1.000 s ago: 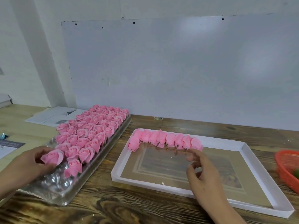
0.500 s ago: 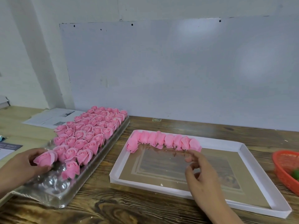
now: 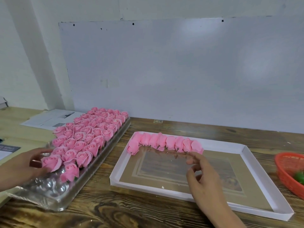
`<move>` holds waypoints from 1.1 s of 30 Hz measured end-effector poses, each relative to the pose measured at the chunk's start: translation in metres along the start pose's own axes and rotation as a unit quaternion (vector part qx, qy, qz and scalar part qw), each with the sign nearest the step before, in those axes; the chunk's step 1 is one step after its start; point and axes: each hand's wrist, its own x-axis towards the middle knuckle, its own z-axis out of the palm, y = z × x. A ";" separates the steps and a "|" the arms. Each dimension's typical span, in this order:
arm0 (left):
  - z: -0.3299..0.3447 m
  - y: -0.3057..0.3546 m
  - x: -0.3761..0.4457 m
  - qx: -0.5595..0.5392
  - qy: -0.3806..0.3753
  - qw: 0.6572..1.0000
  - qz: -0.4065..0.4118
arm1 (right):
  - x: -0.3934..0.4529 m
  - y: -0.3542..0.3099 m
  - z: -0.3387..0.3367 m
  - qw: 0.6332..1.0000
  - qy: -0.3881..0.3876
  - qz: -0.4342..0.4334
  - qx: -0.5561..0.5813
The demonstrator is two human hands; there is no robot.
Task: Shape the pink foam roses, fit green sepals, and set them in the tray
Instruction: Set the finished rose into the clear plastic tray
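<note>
The left hand point(image 3: 21, 165) is curling its grip around one pink rose point(image 3: 51, 162) at the near left of the clear plastic tray point(image 3: 54, 191), thumb and fingers closing on the bloom's sides; the rose is sitting at the front edge of the rows of pink roses point(image 3: 92, 130) that are filling the tray's far cups, while the nearest cups are lying bare. One more single rose point(image 3: 70, 172) is standing just beside the held one. The right hand point(image 3: 204, 175) is hovering over the white shallow box point(image 3: 246, 150) with its grip apart and holding nothing, fingers loosely bent, the index fingertip reaching close to the last bloom in the line of roses lying on their sides point(image 3: 164, 143) along the box's far edge; whether it is touching, I cannot tell. A red basket point(image 3: 289, 168) is sitting at the right on the wooden tabletop point(image 3: 131, 214), with something green inside. Printed sheets point(image 3: 49, 118) are lying behind the tray, their writing too small to read; a small label point(image 3: 158, 121) by the wall is equally unreadable.
</note>
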 end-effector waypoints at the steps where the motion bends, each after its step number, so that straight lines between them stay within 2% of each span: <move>1: -0.002 -0.002 0.000 -0.008 -0.002 1.000 -0.014 | 0.000 0.000 0.000 1.000 0.000 0.000 0.003; 7: -0.007 -0.027 0.010 -0.029 -0.038 0.998 -0.038 | 0.000 0.001 0.000 1.000 -0.007 0.002 0.006; 15: 0.004 -0.011 0.008 0.047 -0.002 0.999 0.002 | 0.000 0.001 0.000 1.000 0.000 -0.012 0.004; 19: 0.002 -0.011 0.012 0.102 -0.022 0.995 -0.011 | 0.000 0.000 0.000 1.000 -0.001 -0.017 0.002; 22: -0.009 -0.025 0.017 0.074 -0.040 0.996 -0.013 | -0.001 0.000 -0.001 1.000 -0.002 -0.019 0.000; 27: -0.010 -0.040 0.032 0.112 -0.027 0.993 -0.014 | -0.001 0.000 -0.001 1.000 -0.002 -0.020 0.000; 33: -0.005 -0.013 0.017 0.110 -0.030 0.993 0.027 | -0.001 0.000 -0.001 1.000 -0.002 -0.015 0.002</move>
